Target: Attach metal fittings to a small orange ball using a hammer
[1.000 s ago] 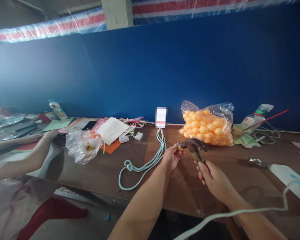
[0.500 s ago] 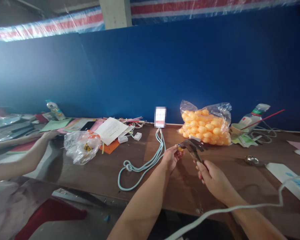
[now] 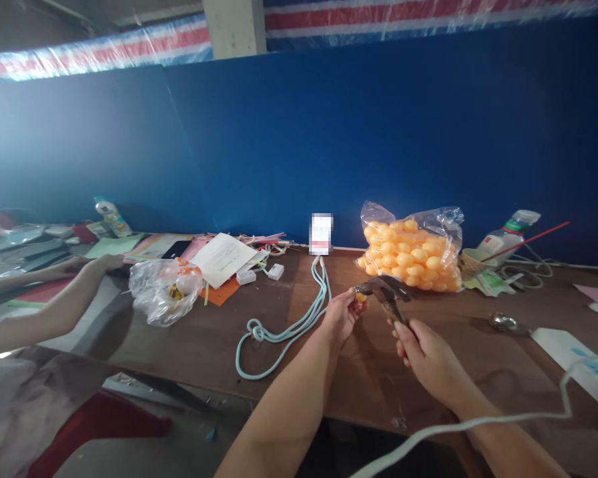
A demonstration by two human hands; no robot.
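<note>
Working over the brown table [image 3: 189, 352]; clamping the hammer [image 3: 389, 290] in the fingers of the right hand [image 3: 423, 346], holding its head by a yellowish piece [image 3: 361, 297]; pinching that in the fingertips of the left hand [image 3: 341, 316]; seemingly being midway, setting neither down.

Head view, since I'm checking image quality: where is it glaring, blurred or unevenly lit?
Head view: the panel is pale at left, dark at right; the bag glints; far-left clutter looks smeared. Also head view: the small piece in the left hand is indistinct.
</note>
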